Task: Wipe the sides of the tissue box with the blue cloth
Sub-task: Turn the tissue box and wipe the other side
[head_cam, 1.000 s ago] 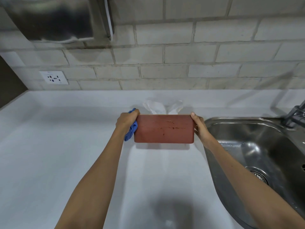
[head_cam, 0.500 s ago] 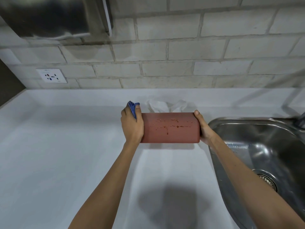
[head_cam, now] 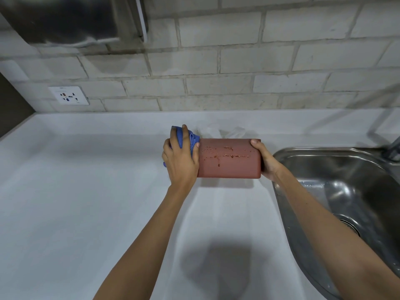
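A reddish-brown tissue box (head_cam: pixel 229 167) stands on the white counter (head_cam: pixel 86 202), its near side speckled with small brown stains. White tissue (head_cam: pixel 218 132) sticks out of its top. My left hand (head_cam: pixel 181 161) presses a blue cloth (head_cam: pixel 191 138) against the box's left end, fingers wrapped over the cloth. My right hand (head_cam: pixel 267 162) grips the box's right end, thumb on the top edge.
A steel sink (head_cam: pixel 346 191) lies just right of the box, with a tap (head_cam: pixel 395 148) at the far right edge. A brick wall with a white socket (head_cam: pixel 69 95) runs behind. A metal dispenser (head_cam: pixel 71 18) hangs at top left.
My left hand has turned from palm-side grip to back-of-hand facing me and slid the cloth up along the box's left end. The right hand keeps its hold.
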Motion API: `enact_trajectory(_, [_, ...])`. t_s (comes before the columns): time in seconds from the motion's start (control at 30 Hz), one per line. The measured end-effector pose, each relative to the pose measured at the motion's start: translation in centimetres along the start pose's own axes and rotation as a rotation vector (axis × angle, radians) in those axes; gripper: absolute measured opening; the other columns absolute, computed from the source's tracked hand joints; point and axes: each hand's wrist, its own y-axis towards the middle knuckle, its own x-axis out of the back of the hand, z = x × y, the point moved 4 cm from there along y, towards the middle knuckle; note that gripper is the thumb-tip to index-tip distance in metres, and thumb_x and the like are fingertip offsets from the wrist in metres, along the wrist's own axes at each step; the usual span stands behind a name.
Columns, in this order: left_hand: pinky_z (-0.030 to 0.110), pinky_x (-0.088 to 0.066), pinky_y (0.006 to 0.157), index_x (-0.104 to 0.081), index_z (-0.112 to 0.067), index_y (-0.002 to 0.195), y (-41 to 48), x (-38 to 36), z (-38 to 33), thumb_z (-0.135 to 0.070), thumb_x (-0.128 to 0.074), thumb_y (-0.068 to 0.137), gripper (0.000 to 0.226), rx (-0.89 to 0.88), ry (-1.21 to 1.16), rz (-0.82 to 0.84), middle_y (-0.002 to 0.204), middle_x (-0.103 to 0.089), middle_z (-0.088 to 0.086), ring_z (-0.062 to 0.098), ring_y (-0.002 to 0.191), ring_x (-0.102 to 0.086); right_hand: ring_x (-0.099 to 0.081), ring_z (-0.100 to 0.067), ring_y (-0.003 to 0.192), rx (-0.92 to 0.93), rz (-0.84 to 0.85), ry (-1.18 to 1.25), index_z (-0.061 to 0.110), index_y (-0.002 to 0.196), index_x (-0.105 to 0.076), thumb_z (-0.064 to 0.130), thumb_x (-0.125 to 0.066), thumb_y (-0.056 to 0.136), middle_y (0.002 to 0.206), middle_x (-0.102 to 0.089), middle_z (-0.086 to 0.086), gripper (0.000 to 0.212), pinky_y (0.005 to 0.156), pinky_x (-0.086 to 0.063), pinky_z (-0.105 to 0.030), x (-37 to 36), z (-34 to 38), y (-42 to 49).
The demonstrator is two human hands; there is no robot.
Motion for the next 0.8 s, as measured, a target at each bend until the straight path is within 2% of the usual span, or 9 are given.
enact_trajectory(0.07, [0.051, -0.047, 0.09, -0.044, -0.011, 0.141, -1.4, 0.1, 0.1, -0.029, -0.048, 0.096, 0.049, -0.049, 0.034, -0.015, 0.147, -0.04, 0.021, 0.04, 0.113, -0.052, -0.067, -0.012, 0.087, 0.018, -0.001, 0.029, 0.026, 0.105, -0.06, 0.068, -0.06, 0.05, 0.095, -0.07, 0.001, 0.069, 0.083, -0.051, -0.032, -0.1, 0.2, 0.1])
enact_trajectory(0.13, [0.049, -0.053, 0.083, -0.051, -0.007, 0.135, -3.3, 0.1, 0.7, -0.027, -0.055, 0.091, 0.048, -0.098, 0.07, -0.044, 0.14, -0.048, 0.024, 0.042, 0.102, -0.059, -0.067, -0.009, 0.077, 0.026, -0.007, 0.046, 0.027, 0.098, -0.06, 0.066, -0.061, 0.048, 0.088, -0.07, 0.003, 0.064, 0.074, -0.051, -0.029, -0.2, 0.3, 0.1])
enact_trajectory(0.27, [0.047, -0.053, 0.079, -0.059, -0.002, 0.127, -6.1, 0.1, 2.4, -0.018, -0.071, 0.082, 0.049, -0.213, 0.083, -0.051, 0.129, -0.057, 0.028, 0.043, 0.094, -0.063, -0.061, -0.018, 0.094, 0.034, -0.01, 0.011, 0.018, 0.119, -0.054, 0.068, -0.068, 0.04, 0.104, -0.065, -0.005, 0.094, 0.092, -0.047, -0.037, -0.2, 0.5, 0.1])
enact_trajectory(0.37, [0.048, -0.052, 0.08, -0.059, -0.005, 0.128, -3.7, 0.7, 1.5, -0.019, -0.066, 0.086, 0.045, -0.134, 0.096, -0.069, 0.132, -0.056, 0.026, 0.043, 0.097, -0.061, -0.054, -0.024, 0.109, 0.024, -0.031, -0.041, 0.015, 0.131, -0.049, 0.078, -0.07, 0.027, 0.117, -0.06, -0.01, 0.123, 0.105, -0.038, -0.044, -0.1, 0.6, 0.1])
enact_trajectory(0.4, [0.048, -0.051, 0.083, -0.057, -0.007, 0.131, -2.5, 0.8, 0.6, -0.022, -0.061, 0.09, 0.044, -0.098, 0.093, -0.075, 0.136, -0.053, 0.024, 0.042, 0.101, -0.059, -0.054, -0.025, 0.11, 0.028, -0.03, -0.054, 0.016, 0.128, -0.051, 0.079, -0.069, 0.028, 0.115, -0.061, -0.009, 0.12, 0.106, -0.038, -0.044, -0.1, 0.7, 0.2])
enact_trajectory(0.5, [0.047, -0.043, 0.093, -0.046, -0.015, 0.14, -0.7, 0.2, -1.3, -0.031, -0.045, 0.096, 0.046, -0.035, 0.106, -0.031, 0.146, -0.044, 0.015, 0.038, 0.117, -0.051, -0.055, -0.023, 0.106, 0.028, -0.029, -0.048, 0.024, 0.108, -0.058, 0.072, -0.06, 0.048, 0.103, -0.065, -0.003, 0.077, 0.107, -0.038, -0.045, 0.1, 0.7, 0.4])
enact_trajectory(0.6, [0.044, -0.052, 0.084, -0.058, -0.011, 0.13, -2.5, -0.1, -1.2, -0.03, -0.05, 0.092, 0.044, -0.186, 0.188, -0.094, 0.135, -0.058, 0.015, 0.038, 0.106, -0.062, -0.054, -0.023, 0.104, 0.035, -0.057, -0.054, 0.03, 0.098, -0.058, 0.067, -0.053, 0.062, 0.098, -0.064, -0.001, 0.053, 0.109, -0.036, -0.047, 0.4, 0.5, 0.7])
enact_trajectory(0.7, [0.04, -0.056, 0.075, -0.067, -0.009, 0.12, -5.6, -0.2, 0.4, -0.032, -0.05, 0.087, 0.044, -0.365, 0.278, -0.139, 0.125, -0.065, 0.015, 0.037, 0.096, -0.067, -0.053, -0.023, 0.105, 0.029, -0.057, -0.076, 0.026, 0.105, -0.057, 0.068, -0.054, 0.059, 0.103, -0.063, -0.004, 0.063, 0.109, -0.035, -0.047, 0.4, 0.4, 0.7])
enact_trajectory(0.8, [0.041, -0.056, 0.074, -0.068, -0.007, 0.117, -4.6, 0.0, 0.6, -0.027, -0.067, 0.082, 0.041, -0.342, 0.263, -0.158, 0.123, -0.067, 0.016, 0.038, 0.094, -0.068, -0.054, -0.023, 0.105, 0.024, -0.046, -0.083, 0.027, 0.104, -0.058, 0.071, -0.053, 0.054, 0.105, -0.063, -0.004, 0.066, 0.109, -0.036, -0.046, 0.4, 0.4, 0.6])
